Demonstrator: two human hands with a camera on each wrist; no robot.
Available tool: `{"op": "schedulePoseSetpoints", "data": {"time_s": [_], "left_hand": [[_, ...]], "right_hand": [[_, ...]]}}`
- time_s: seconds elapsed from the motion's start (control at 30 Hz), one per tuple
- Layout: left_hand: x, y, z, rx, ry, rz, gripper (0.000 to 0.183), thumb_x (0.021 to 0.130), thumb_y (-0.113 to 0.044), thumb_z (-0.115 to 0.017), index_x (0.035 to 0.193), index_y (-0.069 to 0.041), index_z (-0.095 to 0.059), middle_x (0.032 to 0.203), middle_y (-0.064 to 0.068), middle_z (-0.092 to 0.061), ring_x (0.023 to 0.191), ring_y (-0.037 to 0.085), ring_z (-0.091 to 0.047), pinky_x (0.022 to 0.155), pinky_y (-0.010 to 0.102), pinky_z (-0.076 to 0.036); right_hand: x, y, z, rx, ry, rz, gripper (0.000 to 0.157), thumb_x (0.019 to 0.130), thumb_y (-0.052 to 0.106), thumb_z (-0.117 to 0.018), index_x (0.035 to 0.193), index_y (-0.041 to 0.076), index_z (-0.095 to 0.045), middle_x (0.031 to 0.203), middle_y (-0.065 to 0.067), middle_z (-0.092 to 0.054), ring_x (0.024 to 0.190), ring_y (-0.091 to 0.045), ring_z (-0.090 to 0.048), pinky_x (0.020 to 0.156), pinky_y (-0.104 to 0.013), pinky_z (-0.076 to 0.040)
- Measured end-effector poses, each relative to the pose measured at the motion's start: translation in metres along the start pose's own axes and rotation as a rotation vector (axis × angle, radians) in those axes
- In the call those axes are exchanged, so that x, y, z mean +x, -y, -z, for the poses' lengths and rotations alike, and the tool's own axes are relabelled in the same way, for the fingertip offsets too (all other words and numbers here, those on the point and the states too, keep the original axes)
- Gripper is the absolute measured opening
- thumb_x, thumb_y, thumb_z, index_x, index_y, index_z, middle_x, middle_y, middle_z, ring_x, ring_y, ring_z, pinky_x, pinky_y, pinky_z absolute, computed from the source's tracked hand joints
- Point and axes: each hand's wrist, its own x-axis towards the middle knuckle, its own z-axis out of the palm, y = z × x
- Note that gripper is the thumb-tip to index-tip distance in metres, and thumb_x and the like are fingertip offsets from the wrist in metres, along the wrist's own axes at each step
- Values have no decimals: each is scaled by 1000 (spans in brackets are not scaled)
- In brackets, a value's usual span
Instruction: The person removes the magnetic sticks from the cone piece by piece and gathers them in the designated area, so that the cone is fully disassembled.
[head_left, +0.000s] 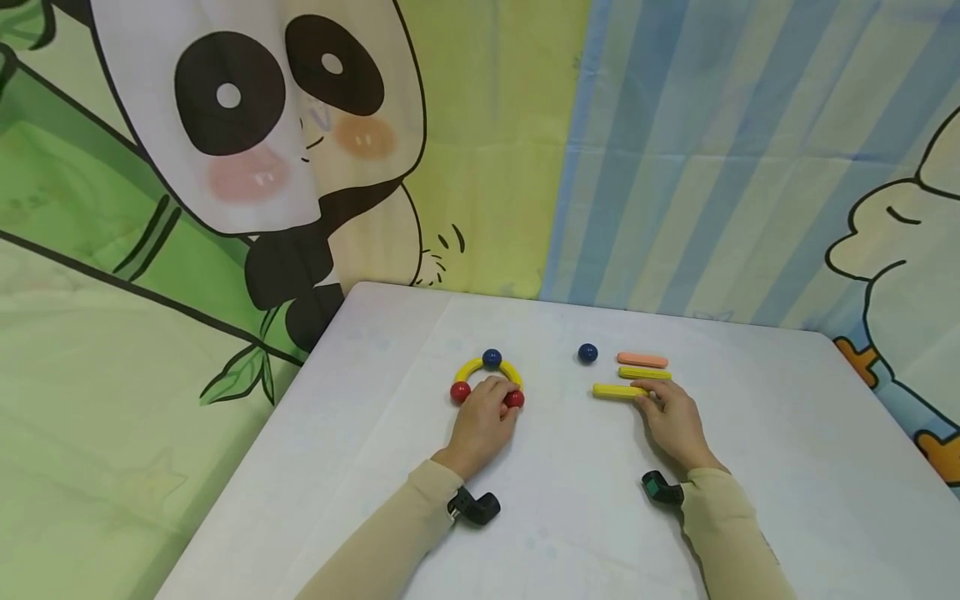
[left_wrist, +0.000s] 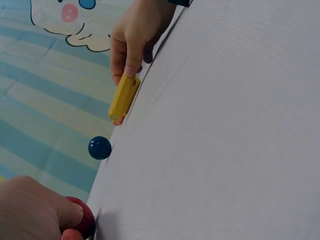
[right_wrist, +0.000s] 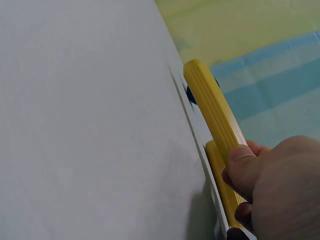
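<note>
My left hand (head_left: 483, 421) pinches a red ball (head_left: 514, 399) at the right end of a curved assembly of two yellow curved rods (head_left: 470, 367) joined by a blue ball (head_left: 492, 358). Another red ball (head_left: 460, 392) sits at the left end. Beside that thumb, in the left wrist view, a small orange-red piece (left_wrist: 72, 234) shows, mostly hidden. My right hand (head_left: 675, 425) pinches one end of a yellow stick (right_wrist: 212, 102), whose free end points left. Just behind lies a second yellow stick (head_left: 645, 373), then an orange stick (head_left: 642, 359).
A loose blue ball (head_left: 588, 353) sits left of the sticks, toward the back of the white table (head_left: 570, 500). Behind the table's far edge hangs a printed curtain (head_left: 495, 150) with a panda and stripes. Each wrist carries a small black camera (head_left: 476, 507).
</note>
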Motion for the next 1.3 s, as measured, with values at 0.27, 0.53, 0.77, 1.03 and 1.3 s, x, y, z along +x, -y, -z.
{"op": "schedulePoseSetpoints", "data": {"time_s": [0.27, 0.53, 0.77, 1.03, 1.3], "left_hand": [[0, -2, 1, 2, 24, 26, 30, 87, -14, -72, 117, -11, -66, 114, 1, -62, 100, 16, -58, 88, 29, -51], [1, -3, 1, -2, 19, 28, 29, 86, -13, -73, 115, -12, -67, 113, 1, -63, 98, 15, -58, 86, 28, -51], [0, -2, 1, 5, 10, 13, 28, 86, -13, -73, 114, -11, -67, 113, 2, -63, 99, 16, -59, 87, 29, -51], [1, -1, 1, 7, 25, 24, 30, 87, -14, -73, 116, -12, -66, 114, 1, -62, 100, 16, -58, 88, 28, -51], [0, -1, 0, 14, 10, 8, 30, 87, -14, -73, 116, -11, -66, 113, 2, -63, 98, 16, -58, 86, 29, -52]], "right_hand": [[-3, -19, 14, -50, -60, -39, 22, 92, 2, -64, 113, 2, -69, 109, -24, -63, 101, -41, -58, 84, -55, -45], [-3, -25, 15, -67, -79, -110, 22, 94, 3, -61, 115, 2, -68, 111, -22, -62, 91, -33, -56, 77, -45, -44], [-2, -27, 15, -85, -73, -112, 23, 94, 5, -62, 116, 3, -69, 104, -19, -60, 79, -26, -49, 67, -36, -38], [-1, -28, 14, -95, -85, -112, 23, 95, 5, -61, 117, 2, -68, 102, -19, -58, 78, -26, -48, 66, -35, -36], [-2, -31, 12, -86, -102, -145, 25, 95, 6, -61, 119, 3, -67, 105, -18, -59, 80, -25, -48, 67, -34, -36]]}}
